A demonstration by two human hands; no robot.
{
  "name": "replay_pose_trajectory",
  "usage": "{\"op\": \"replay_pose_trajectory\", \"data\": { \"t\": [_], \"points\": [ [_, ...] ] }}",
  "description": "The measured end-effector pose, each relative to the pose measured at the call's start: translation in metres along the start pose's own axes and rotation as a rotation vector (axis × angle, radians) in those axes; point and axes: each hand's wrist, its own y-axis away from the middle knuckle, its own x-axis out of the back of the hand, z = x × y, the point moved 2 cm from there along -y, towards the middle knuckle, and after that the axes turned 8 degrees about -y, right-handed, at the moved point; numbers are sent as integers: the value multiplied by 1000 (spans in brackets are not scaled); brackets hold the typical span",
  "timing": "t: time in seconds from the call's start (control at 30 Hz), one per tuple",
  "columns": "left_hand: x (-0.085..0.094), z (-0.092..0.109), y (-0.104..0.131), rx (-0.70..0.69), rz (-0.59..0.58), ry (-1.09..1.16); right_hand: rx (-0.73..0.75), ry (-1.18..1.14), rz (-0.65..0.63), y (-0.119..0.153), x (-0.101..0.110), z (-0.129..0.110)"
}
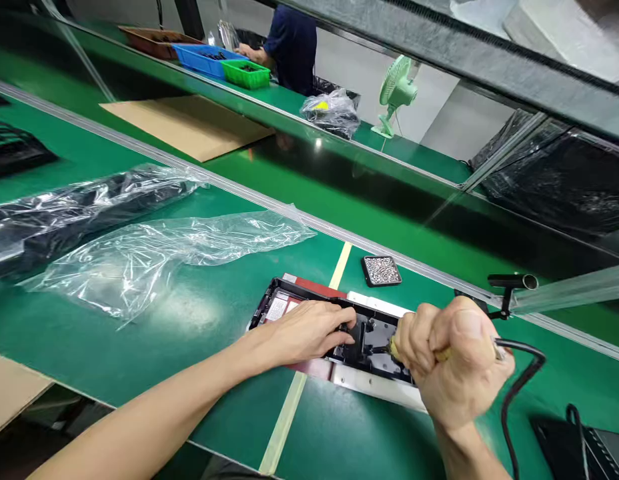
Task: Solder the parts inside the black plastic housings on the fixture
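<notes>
Found right grip (459, 360) closed around corded screwdriver (393, 348), pointing into black plastic housing (372, 369) between worktop's (364, 440) front and rear edges. Noted left grip (309, 327) partly open over same housing.

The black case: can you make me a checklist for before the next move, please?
1. Right hand gripping the tool: ok, its fingers are wrapped around it.
2. Left hand steadying the case: ok, it seems to rest on it.
3. Cord away from the left hand: ok, it hangs beyond the right hand.
4. Bag off the case: ok, they lie apart.
5. Whole case in sight: not ok, both hands hide parts of it.
6. Tool's tip touching the right spot: cannot tell, too small to see.
</notes>
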Motion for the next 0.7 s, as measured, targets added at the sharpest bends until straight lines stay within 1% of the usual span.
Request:
{"op": "replay_pose_trajectory", "data": {
  "t": [0.33, 0.7],
  "points": [
    [5, 2, -1, 9, -3, 1, 19, 34, -10, -2, -1, -1],
    [2, 1, 0, -5, 18, 2, 14, 24, -3, 0, 0, 0]
  ]
}}
